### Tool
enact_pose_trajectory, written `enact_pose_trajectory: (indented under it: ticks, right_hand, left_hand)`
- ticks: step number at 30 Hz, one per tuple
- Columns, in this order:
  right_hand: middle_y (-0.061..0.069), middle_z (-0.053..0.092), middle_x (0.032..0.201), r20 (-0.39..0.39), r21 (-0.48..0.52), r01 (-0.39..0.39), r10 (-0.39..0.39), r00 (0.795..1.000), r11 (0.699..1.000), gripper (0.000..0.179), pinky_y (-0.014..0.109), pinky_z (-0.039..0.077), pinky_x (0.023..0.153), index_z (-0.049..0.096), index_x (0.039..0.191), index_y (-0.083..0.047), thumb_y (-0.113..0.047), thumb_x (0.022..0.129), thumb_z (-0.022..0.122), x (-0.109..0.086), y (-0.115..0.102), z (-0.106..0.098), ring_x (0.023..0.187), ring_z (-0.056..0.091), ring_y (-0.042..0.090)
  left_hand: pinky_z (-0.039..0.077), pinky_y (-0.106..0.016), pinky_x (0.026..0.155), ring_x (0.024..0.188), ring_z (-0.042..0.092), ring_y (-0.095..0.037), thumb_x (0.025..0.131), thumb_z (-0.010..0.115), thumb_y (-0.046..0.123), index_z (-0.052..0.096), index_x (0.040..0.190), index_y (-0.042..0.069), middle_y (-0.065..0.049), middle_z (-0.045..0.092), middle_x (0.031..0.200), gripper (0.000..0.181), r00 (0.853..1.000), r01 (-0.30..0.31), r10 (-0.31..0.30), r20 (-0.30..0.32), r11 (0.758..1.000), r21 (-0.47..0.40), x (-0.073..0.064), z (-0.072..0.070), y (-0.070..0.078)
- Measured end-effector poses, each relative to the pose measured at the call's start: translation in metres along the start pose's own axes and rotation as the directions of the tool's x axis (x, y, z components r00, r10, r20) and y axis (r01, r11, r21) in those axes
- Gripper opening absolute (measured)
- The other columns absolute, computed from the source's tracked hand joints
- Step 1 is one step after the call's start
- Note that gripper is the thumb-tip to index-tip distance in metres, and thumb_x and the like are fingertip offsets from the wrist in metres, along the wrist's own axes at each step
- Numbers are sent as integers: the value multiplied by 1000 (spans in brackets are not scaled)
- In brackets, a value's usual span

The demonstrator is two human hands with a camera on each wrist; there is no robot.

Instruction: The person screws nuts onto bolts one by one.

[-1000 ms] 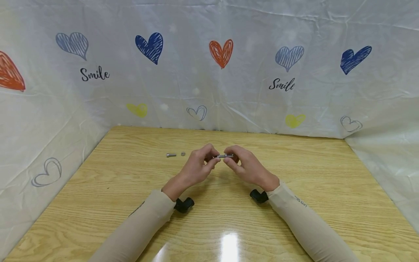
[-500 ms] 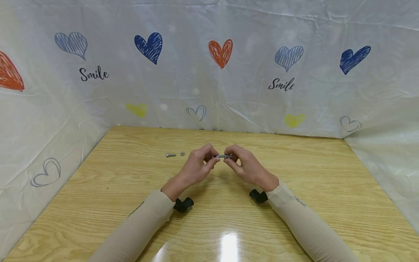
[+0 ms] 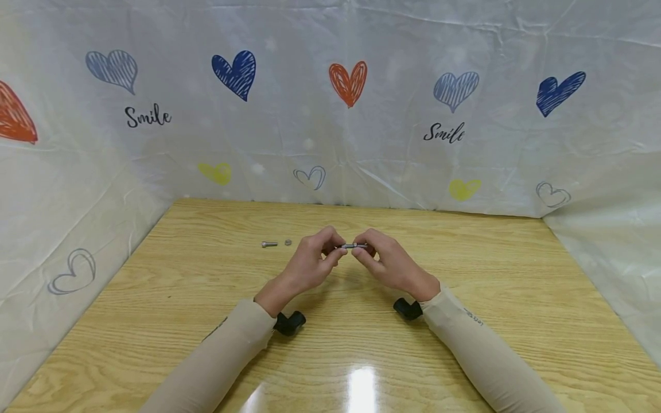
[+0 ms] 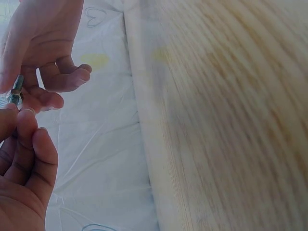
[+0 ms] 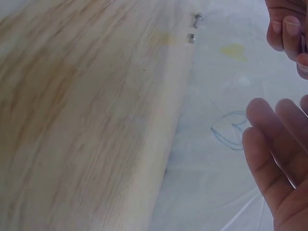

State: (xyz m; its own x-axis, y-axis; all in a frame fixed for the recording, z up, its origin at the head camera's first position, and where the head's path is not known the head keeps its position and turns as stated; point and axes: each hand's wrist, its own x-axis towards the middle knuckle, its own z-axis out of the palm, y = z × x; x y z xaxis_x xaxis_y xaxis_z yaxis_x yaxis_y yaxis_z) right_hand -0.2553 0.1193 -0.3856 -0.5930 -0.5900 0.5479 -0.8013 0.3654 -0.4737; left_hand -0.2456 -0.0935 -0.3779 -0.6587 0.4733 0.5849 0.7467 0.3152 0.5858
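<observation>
In the head view my left hand (image 3: 310, 263) pinches a silver bolt (image 3: 348, 246) between thumb and fingers, its shank pointing right. A small nut (image 3: 355, 245) sits on the thread, with the thumb and forefinger of my right hand (image 3: 389, 265) around it. The left wrist view shows the bolt's threaded end (image 4: 18, 83) sticking out past the nut (image 4: 14, 98); the bolt's head is hidden by the left fingers. My right hand's other fingers are loosely bent and spread, as the right wrist view shows.
A second bolt (image 3: 269, 244) lies on the wooden table (image 3: 217, 275) to the left of the hands, with a loose nut (image 3: 288, 242) just right of it. Behind the table hangs a white cloth (image 3: 392, 166) printed with hearts. Black wrist cameras (image 3: 290, 323) hang below both forearms.
The right thumb and forefinger shift slightly at the nut on the bolt. The left hand and the loose bolt and nut stay in place.
</observation>
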Motion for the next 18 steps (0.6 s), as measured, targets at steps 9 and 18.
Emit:
enact_pose_trajectory:
  ticks: [9, 18]
  right_hand:
    - [4, 60, 102, -33, 19, 20, -19, 999, 1000, 27, 25, 51, 69, 53, 117, -6, -12, 93, 64, 0, -2, 0, 76, 61, 10]
    - [-1, 57, 100, -31, 15, 46, -46, 998, 999, 17, 24, 50, 70, 54, 111, -10, -8, 95, 60, 1, -2, 0, 78, 59, 8]
  left_hand:
    - [49, -26, 53, 57, 56, -11, 92, 62, 1, 56, 96, 6, 0, 61, 79, 8, 1000, 3, -3, -1, 1000, -2, -1, 0, 0]
    - [49, -29, 53, 57, 55, -7, 92, 62, 2, 56, 95, 6, 0, 61, 79, 8, 1000, 2, -2, 0, 1000, -1, 0, 0, 1]
